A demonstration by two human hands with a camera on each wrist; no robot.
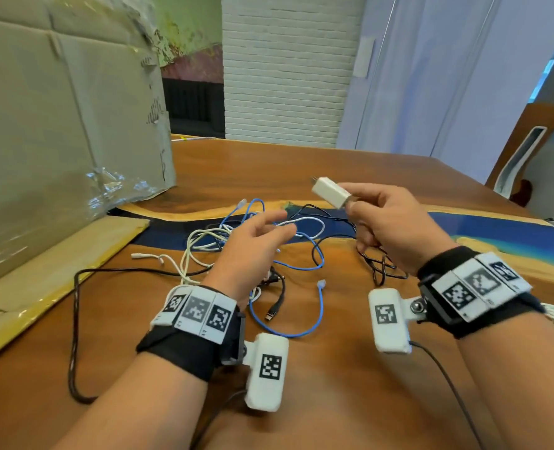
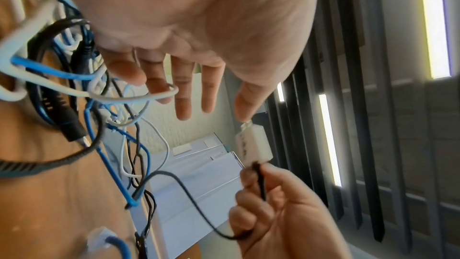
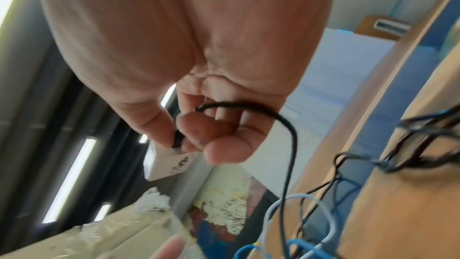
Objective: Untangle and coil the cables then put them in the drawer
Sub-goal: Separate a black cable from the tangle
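Observation:
A tangle of cables lies on the wooden table (image 1: 334, 401): a blue network cable (image 1: 319, 306), white cables (image 1: 191, 251), a thick black braided cable (image 1: 74, 319) and a thin black cable (image 1: 379, 271). My right hand (image 1: 350, 206) is raised and pinches the thin black cable's plug (image 3: 177, 139) where it enters a white charger block (image 1: 329, 192), between thumb and forefinger. My left hand (image 1: 279, 227) hovers over the tangle with straight fingers. A white cable loop (image 2: 161, 94) hangs round one finger. No drawer is in view.
A large cardboard box (image 1: 58, 125) stands at the left on a flat cardboard sheet (image 1: 41, 287). A wooden chair (image 1: 522, 151) is at the table's far right. The table edge runs along the back, in front of a white brick wall (image 1: 285, 76).

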